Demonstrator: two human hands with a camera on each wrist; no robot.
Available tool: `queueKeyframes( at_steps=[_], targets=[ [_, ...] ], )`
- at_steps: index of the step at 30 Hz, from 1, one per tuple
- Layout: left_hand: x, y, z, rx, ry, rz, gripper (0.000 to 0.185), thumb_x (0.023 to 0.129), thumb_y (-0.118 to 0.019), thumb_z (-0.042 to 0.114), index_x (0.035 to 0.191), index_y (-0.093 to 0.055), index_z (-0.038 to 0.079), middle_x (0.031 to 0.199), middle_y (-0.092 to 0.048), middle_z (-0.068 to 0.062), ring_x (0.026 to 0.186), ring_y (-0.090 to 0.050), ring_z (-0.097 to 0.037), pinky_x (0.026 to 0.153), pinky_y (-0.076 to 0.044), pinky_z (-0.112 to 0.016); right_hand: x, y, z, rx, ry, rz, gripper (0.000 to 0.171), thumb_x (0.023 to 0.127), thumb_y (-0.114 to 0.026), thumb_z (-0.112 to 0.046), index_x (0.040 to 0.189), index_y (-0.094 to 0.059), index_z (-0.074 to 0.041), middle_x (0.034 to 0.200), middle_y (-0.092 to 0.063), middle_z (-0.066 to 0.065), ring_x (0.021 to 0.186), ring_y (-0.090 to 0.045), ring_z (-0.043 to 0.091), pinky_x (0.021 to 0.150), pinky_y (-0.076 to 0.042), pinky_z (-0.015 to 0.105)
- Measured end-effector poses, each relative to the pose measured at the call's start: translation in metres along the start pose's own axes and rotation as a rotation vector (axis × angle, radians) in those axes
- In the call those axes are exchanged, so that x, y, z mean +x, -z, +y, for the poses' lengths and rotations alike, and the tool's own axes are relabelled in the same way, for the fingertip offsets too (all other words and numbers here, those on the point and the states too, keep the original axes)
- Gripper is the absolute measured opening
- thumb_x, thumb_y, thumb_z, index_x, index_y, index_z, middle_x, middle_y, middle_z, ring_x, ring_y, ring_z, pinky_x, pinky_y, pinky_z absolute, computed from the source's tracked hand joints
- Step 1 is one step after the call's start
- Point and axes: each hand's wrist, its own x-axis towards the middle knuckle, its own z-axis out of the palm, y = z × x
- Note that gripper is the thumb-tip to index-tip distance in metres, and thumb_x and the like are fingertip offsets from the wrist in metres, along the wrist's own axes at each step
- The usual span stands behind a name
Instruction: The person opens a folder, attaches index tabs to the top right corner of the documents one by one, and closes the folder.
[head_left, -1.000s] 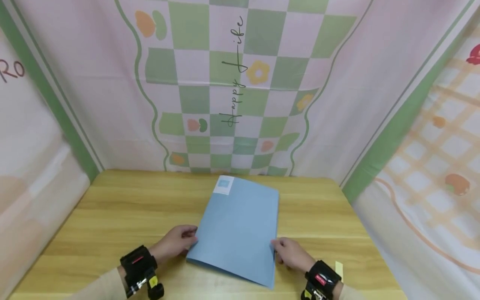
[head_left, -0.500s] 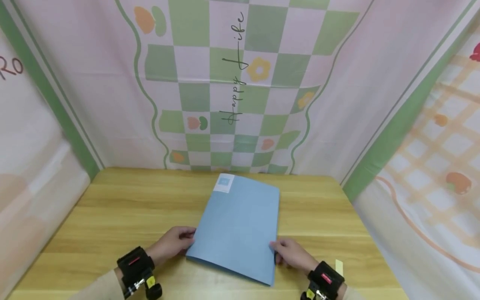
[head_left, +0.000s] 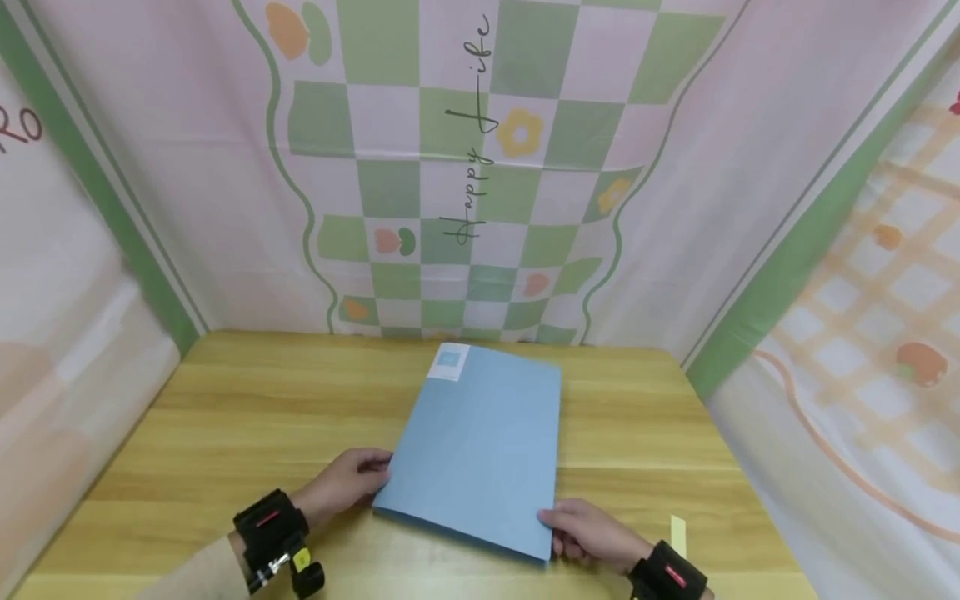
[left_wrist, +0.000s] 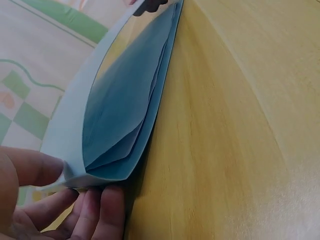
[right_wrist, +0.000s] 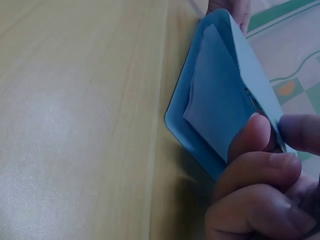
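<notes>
**Two Hands Lift a Blue Folder**

Sliding nearer, the right hand (head_left: 592, 533) now pinches the near right corner of the blue folder (head_left: 480, 450). At the near left corner, the left hand (head_left: 345, 487) pinches the cover too. Both grips raise the cover, so the pages (left_wrist: 125, 115) show inside. It lies mid-way across the wooden table (head_left: 225, 433).

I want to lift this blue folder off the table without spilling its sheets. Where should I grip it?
Grip the blue folder at its two near corners, from the person's side: the cover there is already raised, and the left hand and right hand pinch those corners.
</notes>
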Motion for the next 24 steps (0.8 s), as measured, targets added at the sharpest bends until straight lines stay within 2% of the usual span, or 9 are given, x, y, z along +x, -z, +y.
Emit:
queueKeyframes(
  at_steps=[3,8,12,16,20,24],
  targets=[
    [0.0,0.003,0.001,-0.031,0.008,0.002,0.048,0.103,-0.061,0.018,0.143,-0.049,-0.007,0.127,-0.063,-0.015,0.109,-0.065,-0.025,0.084,-0.058,-0.04,-0.002,0.003,-0.004,0.037,0.021,-0.01,0.034,0.108,-0.049,-0.031,0.086,-0.061,-0.009,0.07,-0.056,-0.005,0.052,-0.036,0.004,0.047,-0.029,0.018],
    [-0.002,0.015,-0.001,-0.031,0.018,0.043,0.047,0.103,-0.06,0.019,0.141,-0.05,-0.006,0.126,-0.062,-0.017,0.108,-0.064,-0.027,0.084,-0.058,-0.042,-0.009,0.007,-0.013,0.069,0.031,-0.02,0.034,0.11,-0.045,-0.034,0.087,-0.058,-0.011,0.071,-0.055,-0.005,0.055,-0.037,0.006,0.051,-0.03,0.02],
    [-0.007,0.029,-0.006,-0.029,0.039,0.091,0.048,0.102,-0.06,0.021,0.142,-0.05,-0.005,0.127,-0.061,-0.017,0.108,-0.064,-0.026,0.084,-0.058,-0.042,-0.018,0.008,-0.026,0.035,0.057,0.003,0.037,0.111,-0.043,-0.033,0.082,-0.05,-0.011,0.071,-0.054,-0.004,0.056,-0.039,0.006,0.053,-0.032,0.021],
    [-0.016,0.047,-0.012,-0.023,0.052,0.157,0.048,0.102,-0.06,0.023,0.142,-0.051,-0.002,0.128,-0.061,-0.016,0.107,-0.063,-0.025,0.085,-0.058,-0.042,-0.025,0.01,-0.042,0.004,0.09,0.032,0.038,0.111,-0.041,-0.031,0.081,-0.047,-0.01,0.068,-0.05,-0.004,0.055,-0.039,0.005,0.053,-0.032,0.02],
    [-0.028,0.066,-0.016,0.044,0.004,0.218,0.047,0.103,-0.06,0.024,0.141,-0.052,-0.003,0.128,-0.061,-0.019,0.108,-0.063,-0.028,0.084,-0.058,-0.041,-0.029,0.012,-0.057,-0.006,0.126,0.057,0.041,0.112,-0.039,-0.031,0.078,-0.038,-0.007,0.064,-0.041,-0.005,0.055,-0.035,0.006,0.052,-0.027,0.022],
    [-0.041,0.084,-0.021,0.167,-0.045,0.273,0.042,0.105,-0.058,0.024,0.138,-0.055,-0.002,0.126,-0.062,-0.019,0.106,-0.064,-0.028,0.079,-0.059,-0.039,-0.029,0.012,-0.076,0.006,0.191,0.085,0.043,0.112,-0.04,-0.031,0.077,-0.03,-0.006,0.063,-0.032,-0.006,0.054,-0.031,0.009,0.053,-0.025,0.025]
  ],
)
